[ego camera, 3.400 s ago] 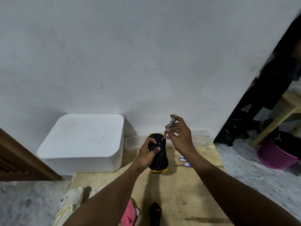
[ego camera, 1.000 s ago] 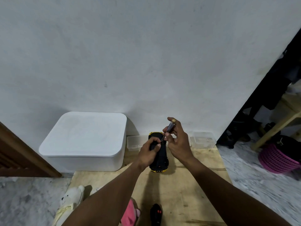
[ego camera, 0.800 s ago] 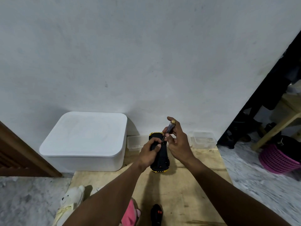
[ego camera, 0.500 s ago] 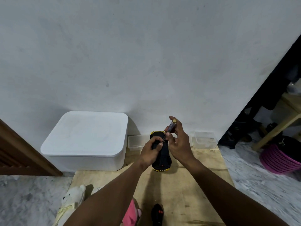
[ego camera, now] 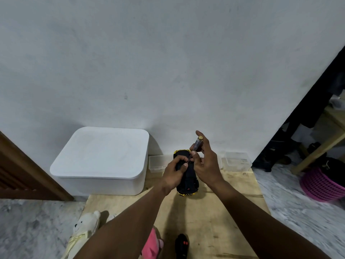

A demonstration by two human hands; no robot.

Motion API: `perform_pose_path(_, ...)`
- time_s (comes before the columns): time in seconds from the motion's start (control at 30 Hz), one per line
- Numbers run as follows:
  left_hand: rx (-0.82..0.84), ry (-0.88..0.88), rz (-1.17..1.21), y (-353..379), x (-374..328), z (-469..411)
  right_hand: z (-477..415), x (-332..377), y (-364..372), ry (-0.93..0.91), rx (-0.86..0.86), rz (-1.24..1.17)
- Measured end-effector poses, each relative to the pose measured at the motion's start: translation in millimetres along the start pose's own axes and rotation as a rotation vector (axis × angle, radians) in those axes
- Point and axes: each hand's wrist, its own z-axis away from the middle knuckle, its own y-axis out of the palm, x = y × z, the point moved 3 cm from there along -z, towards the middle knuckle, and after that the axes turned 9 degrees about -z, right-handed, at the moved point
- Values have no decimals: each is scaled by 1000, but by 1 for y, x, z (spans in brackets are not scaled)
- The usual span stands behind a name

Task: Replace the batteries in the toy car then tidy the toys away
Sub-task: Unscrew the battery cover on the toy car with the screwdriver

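The white lidded box (ego camera: 100,157) stands against the wall at the worktop's (ego camera: 214,212) back left. Just right of it is the black-and-yellow toy car (ego camera: 188,182), apparently underside up, its long axis running away from the person toward the wall. The left hand (ego camera: 172,174) wraps its grip round the car's middle. The right hand (ego camera: 207,165), just beside it and slightly higher, pinches a slim screwdriver (ego camera: 197,144) in its grip, with the handle tilted up and right and the tip slanting down-left onto the car beside the left thumb. The screw is too small to see.
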Motion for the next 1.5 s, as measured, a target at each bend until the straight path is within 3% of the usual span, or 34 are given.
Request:
perform_pose_path(0.73,-10,-27,-28,-4,0,0,-1,2,-11,35,-29,7)
perform_pose_path(0.9,-7,-44,-8,-8,-2,-2,-8,9,-16,-56,-83,2)
perform_pose_path(1.23,17,-6,24,-6,-6,-2,-11,12,-9,-89,-10,3)
perform_pose_path(1.5,4,-23,-6,-15,-1,-1,-14,12,-12,-97,-103,-30)
